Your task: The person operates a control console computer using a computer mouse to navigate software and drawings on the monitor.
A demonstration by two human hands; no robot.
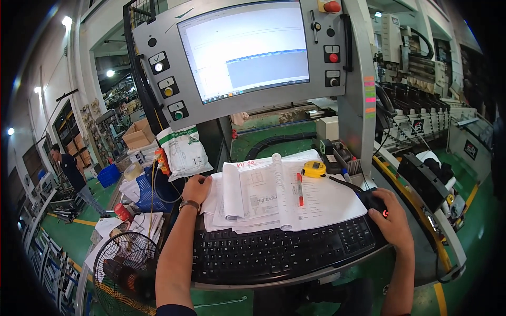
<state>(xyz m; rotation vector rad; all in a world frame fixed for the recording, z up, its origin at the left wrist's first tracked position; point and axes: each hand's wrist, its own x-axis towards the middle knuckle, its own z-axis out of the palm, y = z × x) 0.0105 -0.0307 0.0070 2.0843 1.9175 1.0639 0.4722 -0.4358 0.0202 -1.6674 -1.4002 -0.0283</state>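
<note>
My right hand (392, 217) is wrapped over a black computer mouse (371, 200) with a red light, to the right of the papers. My left hand (197, 190), a band on its wrist, rests at the left edge of the stacked paper sheets (261, 200). Its fingers are curled, and whatever they may hold is hidden. The sheets, some with curled edges, lie over the back of a black keyboard (279, 250). On them are a red marker pen (300, 189) and a yellow tape measure (314, 169).
Above the papers stands a grey control panel with a lit screen (245, 52), push buttons and a red knob (331, 7). To the left are a white plastic bag (183, 151), a blue basket (153, 192), a red can (123, 211) and a black fan (126, 268). Another person (74, 171) stands far left.
</note>
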